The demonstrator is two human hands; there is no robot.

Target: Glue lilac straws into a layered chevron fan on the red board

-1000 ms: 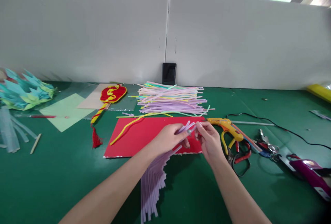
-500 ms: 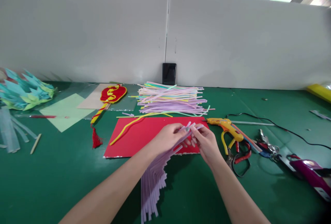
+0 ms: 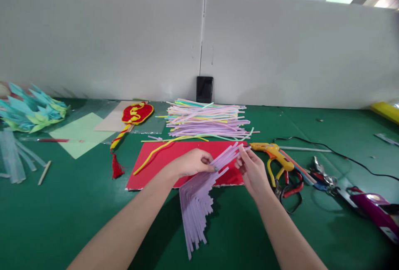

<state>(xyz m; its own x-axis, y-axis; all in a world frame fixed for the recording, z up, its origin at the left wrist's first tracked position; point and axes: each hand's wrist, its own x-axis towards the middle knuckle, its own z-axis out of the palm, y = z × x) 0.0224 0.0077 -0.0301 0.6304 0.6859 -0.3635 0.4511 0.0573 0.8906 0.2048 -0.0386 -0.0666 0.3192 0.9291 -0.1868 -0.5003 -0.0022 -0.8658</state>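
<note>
Arranging the bent lilac strips (image 3: 197, 203), partly over the red board (image 3: 165, 159), seems in hand: left hand (image 3: 193, 162) clamps them, right hand (image 3: 252, 173) pinches upper ends; next likely calls for careful alignment.

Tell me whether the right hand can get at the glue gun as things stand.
Probably yes: the glue gun lies just right of the right hand, with nothing visible between them, though that hand's grip seems closed on purple strips.
</note>
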